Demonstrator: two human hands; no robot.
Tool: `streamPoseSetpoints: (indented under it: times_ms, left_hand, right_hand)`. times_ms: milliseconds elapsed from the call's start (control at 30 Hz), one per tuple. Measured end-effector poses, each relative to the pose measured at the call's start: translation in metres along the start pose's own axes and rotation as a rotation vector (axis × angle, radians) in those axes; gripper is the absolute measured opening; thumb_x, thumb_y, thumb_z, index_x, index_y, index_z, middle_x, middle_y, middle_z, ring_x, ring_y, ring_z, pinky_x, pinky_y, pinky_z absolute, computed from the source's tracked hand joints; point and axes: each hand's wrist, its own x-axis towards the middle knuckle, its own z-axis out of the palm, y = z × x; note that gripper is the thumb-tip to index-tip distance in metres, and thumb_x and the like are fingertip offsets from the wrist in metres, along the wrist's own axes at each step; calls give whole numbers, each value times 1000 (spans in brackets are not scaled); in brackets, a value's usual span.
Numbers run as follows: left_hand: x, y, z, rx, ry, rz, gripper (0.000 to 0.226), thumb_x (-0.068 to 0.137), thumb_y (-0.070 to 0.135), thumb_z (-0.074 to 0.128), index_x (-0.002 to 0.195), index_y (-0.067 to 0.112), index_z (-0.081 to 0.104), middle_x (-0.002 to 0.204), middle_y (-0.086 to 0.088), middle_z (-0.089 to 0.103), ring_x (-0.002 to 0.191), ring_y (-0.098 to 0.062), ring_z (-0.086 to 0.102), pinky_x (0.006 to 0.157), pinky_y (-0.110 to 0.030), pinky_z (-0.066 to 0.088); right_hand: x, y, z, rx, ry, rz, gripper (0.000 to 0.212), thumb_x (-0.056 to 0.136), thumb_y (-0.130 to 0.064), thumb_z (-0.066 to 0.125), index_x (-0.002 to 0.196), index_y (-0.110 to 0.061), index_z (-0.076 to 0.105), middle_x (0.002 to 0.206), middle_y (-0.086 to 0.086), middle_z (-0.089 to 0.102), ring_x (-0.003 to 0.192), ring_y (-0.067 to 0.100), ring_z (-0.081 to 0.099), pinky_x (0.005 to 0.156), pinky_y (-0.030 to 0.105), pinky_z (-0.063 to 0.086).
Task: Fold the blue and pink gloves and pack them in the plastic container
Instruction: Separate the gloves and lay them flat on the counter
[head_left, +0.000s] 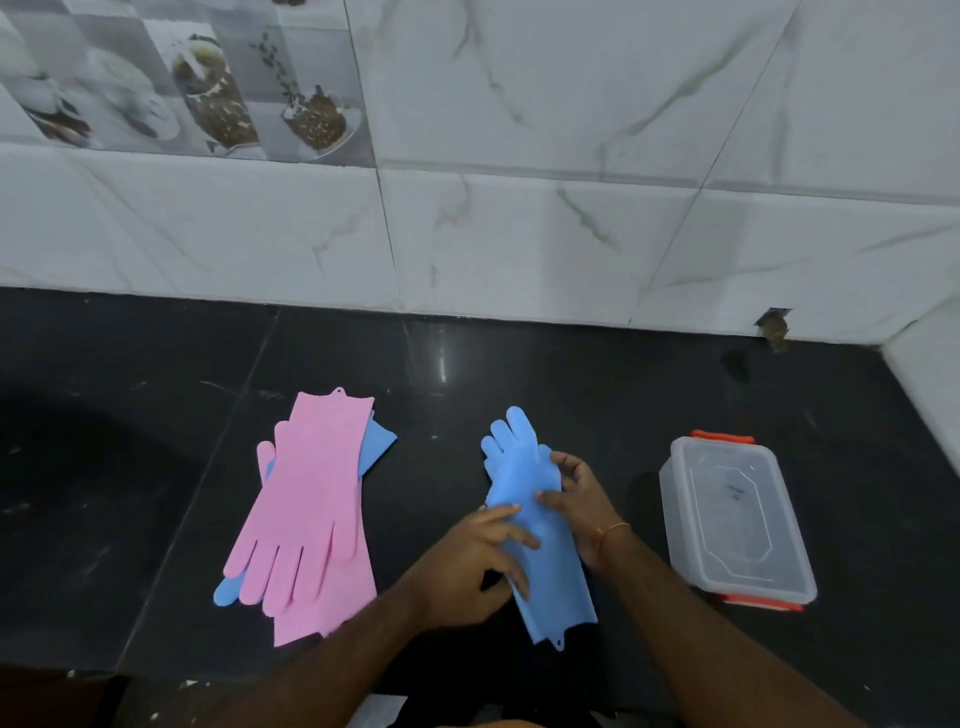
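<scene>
Both hands on one blue silicone glove (524, 483) at the middle of the black stone surface (156, 467), glove fingers pointing toward the tiled wall (519, 156), cuff with its small hanging tab nearest the camera. Left hand (475, 561) laid over the glove's left edge, fingers curled around that edge and gripping it. Right hand (576, 499) at the glove's right edge near the palm section, thumb and fingertips pinching the material; thin gold bangle (613, 530) on that wrist.

To the left, well apart from the held glove, a loose stack: two pink gloves (306, 499) on top, overlapping with fingers toward the camera on the upper one, and a second blue glove (379, 441) underneath, showing only at the upper right and at the lower left corner.

To the right, near the right forearm, a clear rectangular plastic container (737, 519) with orange clips at both short ends, standing on the surface. Whether its lid is on: cannot tell.
</scene>
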Motion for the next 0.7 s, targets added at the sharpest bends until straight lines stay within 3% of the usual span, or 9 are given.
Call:
streamPoseSetpoints:
  times_ms: [133,233,300,400,467,533,600,700]
  left_hand:
    - [-16,-6,16,69,-119,-56,50,88,6,55,127,31,75,162,14,50,166,-4,13,135,-45,25]
    - [-17,-10,20,120,38,-182,60,88,4,54,139,34,65,165,16,45,165,-5,16,134,-49,27]
    - [-7,-13,24,201,100,-316,60,98,15,52,154,37,52,171,18,36,166,-5,9,135,-53,21]
    - [19,-11,37,412,11,-397,62,109,41,30,170,36,21,181,10,12,168,-15,-3,135,-59,11]
    - [36,-6,50,513,-28,-384,65,110,49,22,172,35,11,183,4,3,169,-22,-7,135,-60,5]
    - [51,-3,58,556,-18,-385,66,111,52,21,173,33,8,183,1,0,169,-26,-8,134,-62,2]
    - [64,-3,63,584,-5,-383,66,111,53,20,173,31,10,183,-1,3,169,-27,-4,133,-65,5]
    - [72,-12,66,588,-59,-358,69,110,57,16,173,32,5,183,3,-2,169,-24,-7,133,-65,3]
  right_hand:
    - [-7,17,-15,-286,133,-91,62,90,1,76,140,-21,46,137,11,63,110,24,67,84,31,59]
    - [-8,21,-20,-618,193,-152,69,90,-16,81,149,-21,45,145,9,56,120,26,62,95,36,57]
    - [-9,23,-24,-878,227,-237,73,89,-32,82,151,-20,45,151,6,46,129,26,56,106,39,51]
    - [-13,30,-39,-1171,233,-435,73,95,-52,67,156,-23,39,160,2,38,143,24,43,116,42,42]
    - [-15,42,-51,-1340,165,-516,78,100,-62,50,164,-25,23,171,0,24,157,24,27,124,47,30]
    - [-18,58,-58,-1512,63,-539,82,102,-71,28,166,-30,-2,177,-5,-4,162,22,0,128,55,11]
    - [-23,74,-61,-1578,-7,-545,81,101,-74,14,164,-34,-18,174,-8,-22,161,19,-15,129,58,2]
    - [-29,93,-61,-1583,-9,-559,84,101,-75,13,166,-29,-13,174,-4,-23,161,21,-18,128,59,-1]
